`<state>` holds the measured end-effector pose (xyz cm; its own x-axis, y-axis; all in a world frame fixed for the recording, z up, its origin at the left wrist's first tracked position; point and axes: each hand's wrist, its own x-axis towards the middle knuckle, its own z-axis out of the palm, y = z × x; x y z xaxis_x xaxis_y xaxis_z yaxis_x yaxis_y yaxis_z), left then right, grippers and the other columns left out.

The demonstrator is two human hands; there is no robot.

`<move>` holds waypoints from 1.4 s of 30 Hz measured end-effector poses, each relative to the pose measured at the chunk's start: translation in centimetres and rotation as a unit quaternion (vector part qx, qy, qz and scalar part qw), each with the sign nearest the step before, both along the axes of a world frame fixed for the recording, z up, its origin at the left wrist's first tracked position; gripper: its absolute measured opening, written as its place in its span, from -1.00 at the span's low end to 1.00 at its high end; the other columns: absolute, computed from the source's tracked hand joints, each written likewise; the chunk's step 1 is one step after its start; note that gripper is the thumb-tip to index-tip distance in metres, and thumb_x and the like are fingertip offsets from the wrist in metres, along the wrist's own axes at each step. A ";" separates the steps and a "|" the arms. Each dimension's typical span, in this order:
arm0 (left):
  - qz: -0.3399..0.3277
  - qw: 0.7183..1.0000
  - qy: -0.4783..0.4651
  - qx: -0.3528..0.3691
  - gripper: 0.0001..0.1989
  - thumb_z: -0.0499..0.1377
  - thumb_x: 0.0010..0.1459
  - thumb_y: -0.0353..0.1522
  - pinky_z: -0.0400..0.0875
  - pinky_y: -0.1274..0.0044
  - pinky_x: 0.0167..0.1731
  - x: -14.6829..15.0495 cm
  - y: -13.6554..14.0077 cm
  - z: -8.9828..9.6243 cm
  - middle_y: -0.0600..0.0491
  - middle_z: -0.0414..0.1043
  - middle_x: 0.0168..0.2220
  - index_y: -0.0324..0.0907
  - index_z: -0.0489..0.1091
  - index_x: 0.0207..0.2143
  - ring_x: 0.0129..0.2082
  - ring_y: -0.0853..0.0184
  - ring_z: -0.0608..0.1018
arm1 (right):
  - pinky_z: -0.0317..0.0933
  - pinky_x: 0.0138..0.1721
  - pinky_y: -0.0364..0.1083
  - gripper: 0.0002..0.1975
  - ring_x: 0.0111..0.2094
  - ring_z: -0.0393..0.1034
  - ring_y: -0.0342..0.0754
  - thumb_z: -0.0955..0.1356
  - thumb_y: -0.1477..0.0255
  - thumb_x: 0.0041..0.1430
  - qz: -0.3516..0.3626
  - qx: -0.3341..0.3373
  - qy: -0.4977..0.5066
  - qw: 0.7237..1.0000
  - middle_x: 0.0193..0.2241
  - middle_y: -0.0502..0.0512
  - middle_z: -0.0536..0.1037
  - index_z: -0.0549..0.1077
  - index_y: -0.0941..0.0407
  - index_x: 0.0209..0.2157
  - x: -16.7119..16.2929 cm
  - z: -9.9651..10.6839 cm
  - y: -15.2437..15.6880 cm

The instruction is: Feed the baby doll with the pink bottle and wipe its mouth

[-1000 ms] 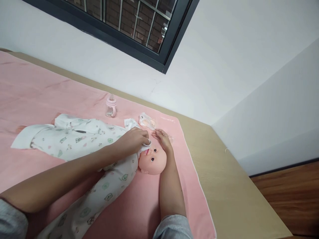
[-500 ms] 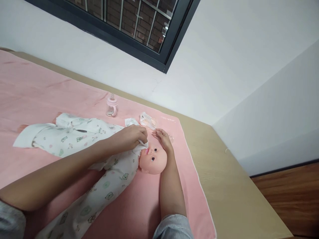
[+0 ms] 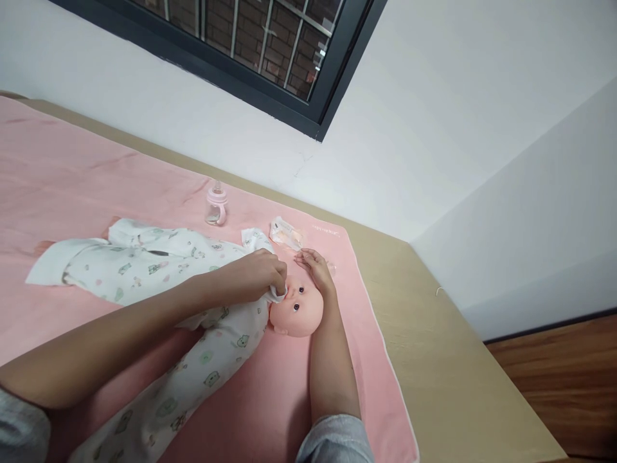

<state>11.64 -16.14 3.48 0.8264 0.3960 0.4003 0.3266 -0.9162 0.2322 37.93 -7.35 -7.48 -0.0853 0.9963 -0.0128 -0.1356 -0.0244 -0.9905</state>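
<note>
A baby doll [image 3: 296, 315] in white pyjamas [image 3: 159, 257] with green animal prints lies on its back. My left hand [image 3: 260, 273] reaches across its chest, closed on a small white cloth [image 3: 277, 296]. This cloth is pressed at the doll's mouth and chin, hiding the mouth. Resting along the far right side of the doll's head, my right hand [image 3: 315, 267] has its fingers stretched out and together. Beyond its fingertips lies a crumpled clear-and-white packet [image 3: 286, 233].
The doll lies on a pink mat [image 3: 72, 173] spread over a light wooden table [image 3: 434, 347]. Behind the doll stands a pink-lidded baby bottle [image 3: 216, 209] with a handle. A small clear object [image 3: 331, 265] sits beside my right wrist. A white wall and dark-framed window [image 3: 318, 122] border the back.
My left hand has shifted slightly towards the doll's mouth, moving the cloth from the chin so that it now covers the lips. My right hand has stayed in place.
</note>
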 end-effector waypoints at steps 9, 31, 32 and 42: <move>0.039 0.999 0.024 0.021 -0.53 0.01 -0.11 -0.77 0.15 0.44 -0.17 -0.1 0.3 0.3 0.09 0.49 -0.34 -0.11 0.52 -0.39 -0.33 0.31 0.42 | 0.31 0.11 0.01 -0.66 -0.21 0.51 -0.11 0.47 0.29 -0.01 -0.005 0.001 0.004 1.000 -0.29 0.05 0.59 0.47 0.10 -0.17 -0.1 0.0 0.0; 0.073 0.997 -0.011 -0.001 -0.62 0.03 0.02 -0.64 0.20 0.44 -0.18 0.5 1.5 -0.1 0.06 0.54 -0.29 -0.11 0.56 -0.36 -0.27 0.31 0.47 | 0.29 0.14 0.03 -0.70 -0.21 0.51 -0.09 0.47 0.31 0.00 -0.006 0.002 0.005 1.000 -0.30 0.04 0.59 0.47 0.09 -0.20 -0.2 0.2 -0.2; 0.075 0.997 -0.014 -0.001 -0.63 0.03 0.03 -0.63 0.20 0.45 -0.18 0.6 1.5 -0.2 0.06 0.54 -0.29 -0.11 0.56 -0.36 -0.28 0.31 0.46 | 0.29 0.15 0.03 -0.69 -0.21 0.51 -0.09 0.47 0.30 0.00 -0.006 0.002 0.004 1.000 -0.30 0.04 0.59 0.47 0.08 -0.20 -0.2 0.2 -0.2; 0.060 0.997 -0.042 -0.027 -0.60 0.03 -0.07 -0.67 0.25 0.47 -0.15 0.5 1.2 0.2 0.07 0.53 -0.28 -0.11 0.56 -0.40 -0.26 0.31 0.48 | 0.33 0.08 -0.04 -0.68 -0.20 0.51 -0.09 0.47 0.32 0.00 -0.008 -0.004 0.001 1.000 -0.30 0.05 0.59 0.46 0.10 -0.19 -0.2 0.2 0.0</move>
<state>12.18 -14.95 3.72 0.7365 0.5129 0.4411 0.4110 -0.8572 0.3104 37.76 -7.40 -7.26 -0.0692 0.9974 -0.0208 -0.1371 -0.0302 -0.9901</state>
